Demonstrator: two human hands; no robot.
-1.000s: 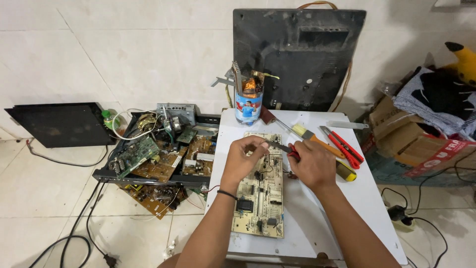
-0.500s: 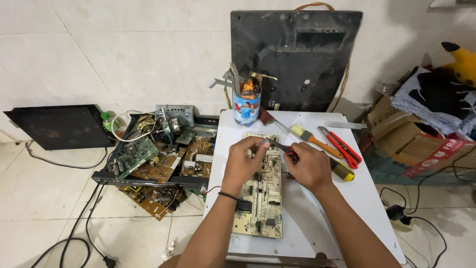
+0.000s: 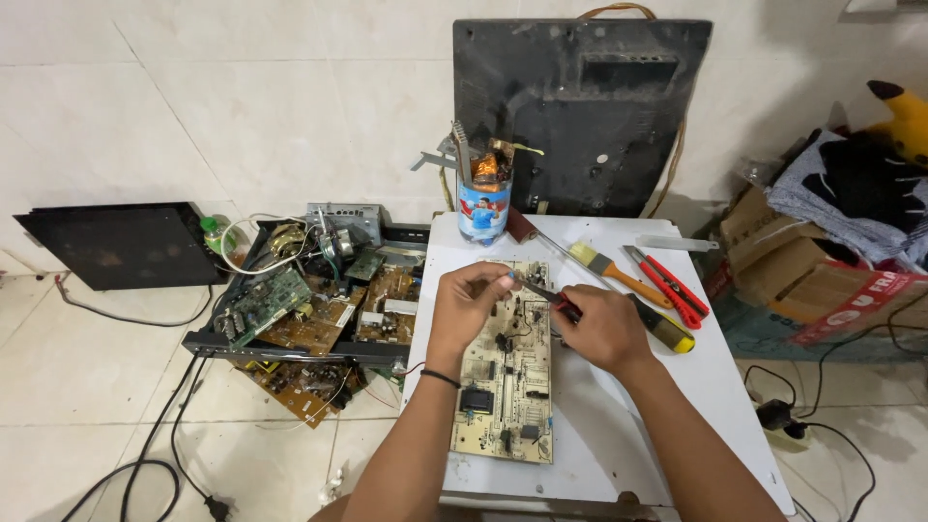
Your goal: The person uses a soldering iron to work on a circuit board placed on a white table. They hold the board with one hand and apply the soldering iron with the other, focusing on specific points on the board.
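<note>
tan and densely populated, the circuit board [image 3: 507, 372] lies lengthwise on the white table [image 3: 667, 387] in the head view. your left hand [image 3: 469, 307] rests on its upper end, fingers pinched on something too small to tell. your right hand [image 3: 601, 329] is closed around red-handled pliers [image 3: 543, 295], tips over the board's top. a yellow-handled screwdriver [image 3: 667, 331] lies just beside that hand.

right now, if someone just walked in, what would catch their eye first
Most likely the two hands meeting over the tan circuit board at the middle of the white table: the left hand pinches something small at its top edge, and the right hand holds a thin tool against it. Next, the heap of scrap boards on the floor to the left, and the big black panel leaning against the wall.
</note>
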